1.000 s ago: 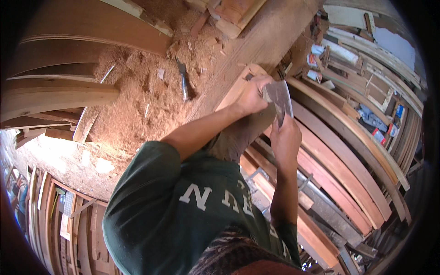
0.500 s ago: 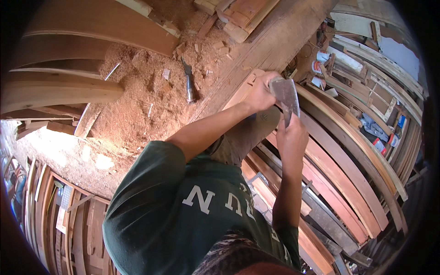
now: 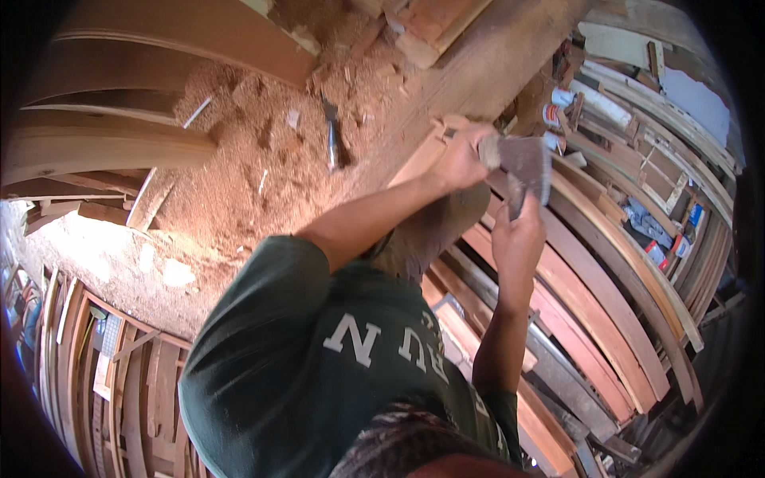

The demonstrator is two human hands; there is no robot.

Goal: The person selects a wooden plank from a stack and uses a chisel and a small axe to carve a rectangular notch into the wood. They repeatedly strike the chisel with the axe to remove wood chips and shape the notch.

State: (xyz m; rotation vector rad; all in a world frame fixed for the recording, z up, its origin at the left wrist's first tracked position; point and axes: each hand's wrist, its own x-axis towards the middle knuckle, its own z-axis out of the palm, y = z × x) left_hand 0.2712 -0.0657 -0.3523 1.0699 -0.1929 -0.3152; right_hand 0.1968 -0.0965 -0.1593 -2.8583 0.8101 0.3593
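Head view: right grip [image 3: 519, 237] holds a broad-bladed tool [image 3: 527, 165].

The notched workpiece [image 3: 417, 162] lies on the thick plank [image 3: 478, 84], the left hand [image 3: 462, 159] at its right edge. The right hand [image 3: 519, 233] is nearer the body and further right, a broad blade [image 3: 527, 163] just ahead of it. Left of the plank spreads sawdust [image 3: 231, 155], with a chisel [image 3: 331, 145] on it; wide boards [image 3: 119, 143] lie beyond, further left. Long boards [image 3: 594, 287] lie along the right.
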